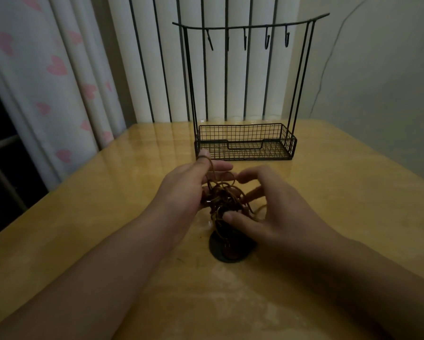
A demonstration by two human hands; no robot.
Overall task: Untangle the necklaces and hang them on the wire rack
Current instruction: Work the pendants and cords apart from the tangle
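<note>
A tangle of brown cord necklaces (224, 197) is held up between my two hands, a little above the table. My left hand (188, 187) has one cord looped over its raised thumb and supports the knot from the left. My right hand (269, 204) pinches the tangle with thumb and fingers from the right. Several cords trail down to a dark round pendant (230, 249) lying on the table. The black wire rack (245, 141) stands behind the hands, with a basket base and a top bar (250, 27) carrying several bare hooks.
The yellow wooden table (107, 217) is glossy and ends at the left and right edges. Behind it are vertical blinds (171, 69) and a curtain with pink hearts (56, 67) on the left. A plain wall (377, 69) is on the right.
</note>
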